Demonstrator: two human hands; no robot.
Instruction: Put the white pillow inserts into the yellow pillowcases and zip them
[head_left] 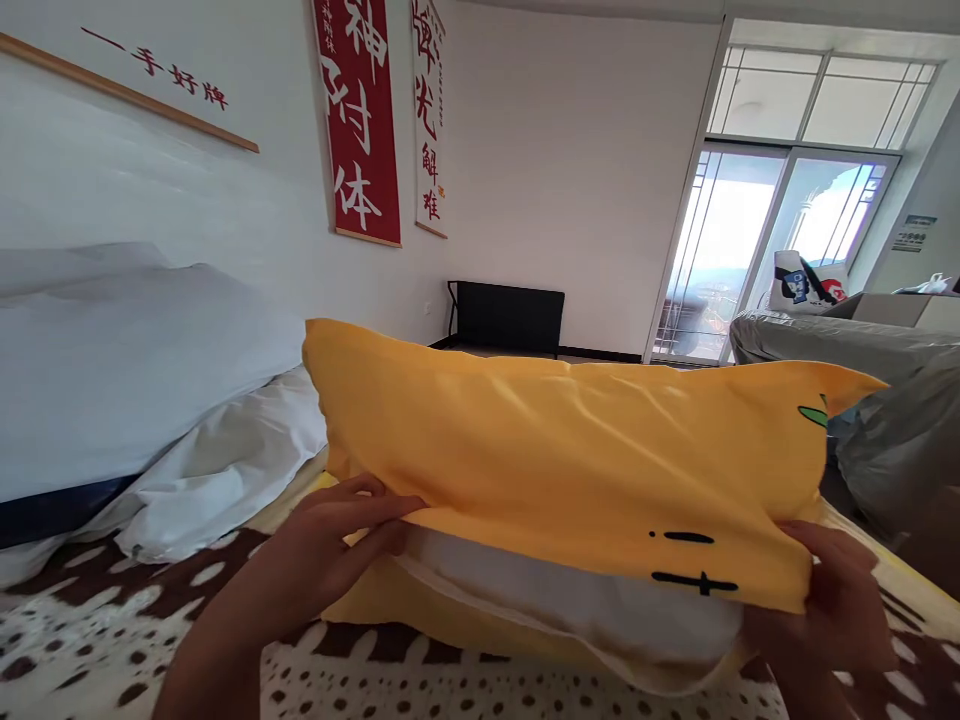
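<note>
A yellow pillowcase [570, 440] with small black and green prints lies in front of me, its opening facing my body. Inside the opening shows a white pillow [540, 590]. At the opening's left end, my left hand [337, 525] pinches the upper edge of the pillowcase between thumb and fingers. My right hand [832, 600] grips the right end of the same edge, with its lower fingers partly hidden behind the cloth. The pillowcase's lower layer rests on a brown and cream spotted blanket [360, 680].
White pillows [142, 370] and crumpled white cloth [232, 480] lie at the left. A plastic-covered piece of furniture [900, 390] stands at the right, with a printed bag [806, 285] on top. A black panel [510, 318] leans near the far wall, left of a glass door [757, 240].
</note>
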